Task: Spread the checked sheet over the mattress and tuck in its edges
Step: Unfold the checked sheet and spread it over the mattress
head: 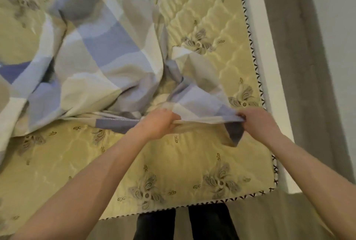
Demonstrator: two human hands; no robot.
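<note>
- Mattress [173, 162]: yellow-green quilted top w/ grey floral motifs, black-and-white cross-stitch trim along its edges. Near corner sits below and to the right of the right hand.
- Most of the top is bare around both hands, esp. the strip between them and the person.
- Bed side panel [269, 66], white, runs just outside the trim, right of the right hand.
- Floor [300, 66] grey beyond that; pale wall [335, 27] further right.
- Person's dark trouser legs [210, 222] stand at the mattress's near edge, below the hands.
- Checked sheet [92, 51]: blue, grey, beige and white squares, bunched and rumpled, piled mostly up and to the left of the left hand, not spread flat. Part of it looks blurred.
- A hemmed edge of the sheet runs left from the left hand, lying on the mattress.
- Left hand [160, 123]: grip clenched on the sheet's edge, fingers curled round a gathered fold.
- Right hand [256, 120]: grip pinched closed on the same edge, cloth bunched at the fingertips.
- Short stretch of sheet btwn the two hands is pulled fairly taut, lifted a bit off the mattress.
- A blue-grey corner flap hangs down just below and left of the right hand, tip touching or nearly touching the mattress; can't tell which.
- Both forearms bare, reaching fwd over the mattress.
</note>
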